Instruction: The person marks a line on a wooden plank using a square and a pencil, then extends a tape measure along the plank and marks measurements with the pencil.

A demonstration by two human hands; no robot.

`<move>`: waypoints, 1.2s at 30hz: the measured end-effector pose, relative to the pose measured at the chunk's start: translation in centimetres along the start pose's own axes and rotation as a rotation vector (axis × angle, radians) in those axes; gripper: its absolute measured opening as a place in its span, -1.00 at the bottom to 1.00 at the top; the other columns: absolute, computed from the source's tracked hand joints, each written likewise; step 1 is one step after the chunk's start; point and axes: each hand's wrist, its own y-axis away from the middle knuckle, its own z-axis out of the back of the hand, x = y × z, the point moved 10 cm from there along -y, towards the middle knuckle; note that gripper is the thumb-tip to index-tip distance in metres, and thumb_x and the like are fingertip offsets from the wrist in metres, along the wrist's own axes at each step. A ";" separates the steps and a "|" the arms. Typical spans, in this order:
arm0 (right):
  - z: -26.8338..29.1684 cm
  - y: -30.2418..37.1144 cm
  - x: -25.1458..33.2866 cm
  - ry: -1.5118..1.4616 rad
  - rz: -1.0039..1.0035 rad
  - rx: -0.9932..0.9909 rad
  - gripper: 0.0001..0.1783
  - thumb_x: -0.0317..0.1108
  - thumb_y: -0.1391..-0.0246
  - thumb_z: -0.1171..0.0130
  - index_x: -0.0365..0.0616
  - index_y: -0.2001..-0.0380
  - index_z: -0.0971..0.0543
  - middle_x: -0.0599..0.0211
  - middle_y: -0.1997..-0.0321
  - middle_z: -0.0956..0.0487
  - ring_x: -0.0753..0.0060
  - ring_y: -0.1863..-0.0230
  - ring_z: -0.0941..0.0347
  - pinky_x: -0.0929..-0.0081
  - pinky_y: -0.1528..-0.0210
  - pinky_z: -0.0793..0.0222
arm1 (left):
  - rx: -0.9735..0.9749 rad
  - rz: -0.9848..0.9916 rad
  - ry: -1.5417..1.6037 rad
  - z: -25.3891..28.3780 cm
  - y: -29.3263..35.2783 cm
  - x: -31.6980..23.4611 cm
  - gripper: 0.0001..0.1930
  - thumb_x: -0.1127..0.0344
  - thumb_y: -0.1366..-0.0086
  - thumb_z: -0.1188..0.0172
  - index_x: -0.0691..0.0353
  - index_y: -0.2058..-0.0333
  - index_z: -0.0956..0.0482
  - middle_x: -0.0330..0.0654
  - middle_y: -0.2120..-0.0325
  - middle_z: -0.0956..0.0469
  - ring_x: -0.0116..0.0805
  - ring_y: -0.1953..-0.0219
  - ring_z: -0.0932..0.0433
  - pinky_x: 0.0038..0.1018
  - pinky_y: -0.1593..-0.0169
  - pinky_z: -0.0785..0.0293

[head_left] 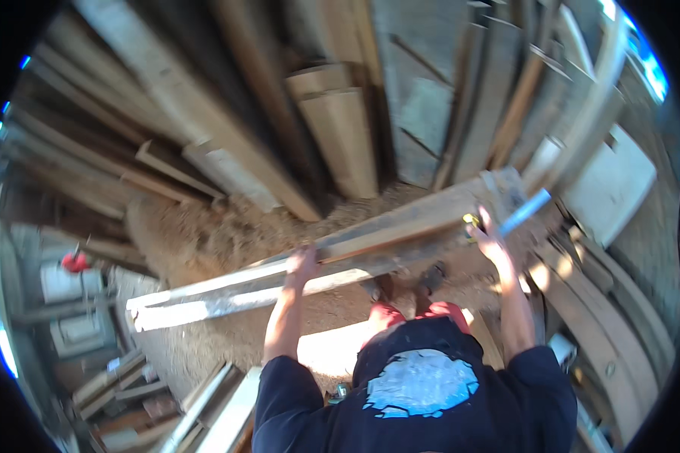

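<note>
A long narrow wooden board (400, 235) lies at a slant in front of me, from the near left to the far right, on a wider greyish plank (461, 195). My left hand (304, 264) is closed round the board near its middle. Toward the right end, my right hand (489, 235) holds a small yellow and black tape measure (471, 220) just above the wood. Blur hides its details, and I see no blade drawn out. Just right of that hand is a pale blue strip (526, 211).
Tall planks (340, 143) lean against the wall ahead. Wood shavings (204, 234) cover the ground behind the board. Curved timbers (604, 325) are stacked at the right, below a white panel (610, 177). Offcuts (121, 385) lie at the lower left. A red object (75, 262) is at the far left.
</note>
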 end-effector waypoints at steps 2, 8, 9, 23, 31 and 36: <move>-1.1 0.3 -1.6 0.191 -0.071 -0.070 0.04 -0.03 -0.07 -0.26 -0.32 -0.42 0.03 -0.19 -0.45 -0.13 -0.03 -0.48 -0.02 0.33 -0.46 0.09 | 0.016 -0.026 -0.029 -0.2 -0.5 -1.1 -0.60 0.20 -0.07 -0.33 0.19 0.11 -0.52 0.04 0.18 -0.63 0.07 0.09 -0.60 -0.09 0.08 -0.56; -2.6 -0.3 -3.1 0.301 0.000 -0.155 0.04 -0.18 -0.10 -0.20 -0.23 -0.45 0.18 -0.27 -0.40 -0.20 -0.12 -0.38 -0.19 0.33 -0.36 -0.09 | -0.096 0.005 0.010 -1.2 0.4 6.0 -0.47 0.18 0.01 -0.37 0.17 0.03 -0.49 0.06 0.15 -0.59 0.02 0.02 -0.56 -0.09 -0.03 -0.49; -3.8 -0.7 -2.1 0.329 0.002 -0.117 0.01 -0.18 -0.11 -0.19 -0.19 -0.46 0.16 -0.27 -0.37 -0.24 -0.13 -0.35 -0.24 0.32 -0.34 -0.12 | -0.070 0.011 0.003 -1.4 0.9 8.5 -0.48 0.18 -0.01 -0.37 0.15 0.03 -0.49 0.05 0.15 -0.60 0.01 0.01 -0.56 -0.10 -0.03 -0.49; -9.9 -4.9 0.1 0.495 0.138 -0.111 -0.03 -0.29 -0.02 -0.14 -0.34 -0.42 0.07 -0.25 -0.46 -0.07 -0.06 -0.48 0.00 0.30 -0.45 0.05 | -0.055 0.037 -0.116 -12.0 -3.2 16.4 -0.86 0.23 -0.11 -0.26 -0.10 0.32 -0.71 -0.30 0.24 -0.67 -0.19 0.07 -0.63 -0.28 0.09 -0.60; 2.2 -3.8 -6.6 0.491 -0.038 -0.246 -0.05 -0.36 0.02 -0.13 -0.34 -0.40 0.05 -0.32 -0.32 -0.27 -0.13 -0.32 -0.27 0.24 -0.32 -0.16 | -0.126 -0.198 -0.104 -3.9 -1.0 2.4 -0.73 0.18 0.04 -0.39 0.00 0.30 -0.66 -0.24 0.29 -0.64 -0.23 0.11 -0.60 -0.29 0.16 -0.54; 1.7 -3.4 -6.0 0.509 -0.054 -0.199 -0.04 -0.38 0.05 -0.15 -0.32 -0.40 0.04 -0.30 -0.26 -0.34 -0.14 -0.25 -0.34 0.22 -0.27 -0.23 | -0.172 -0.158 -0.065 -3.0 2.3 3.5 -0.44 0.12 0.10 -0.42 0.05 0.06 -0.51 -0.21 0.28 -0.58 -0.17 0.10 -0.54 -0.26 0.05 -0.37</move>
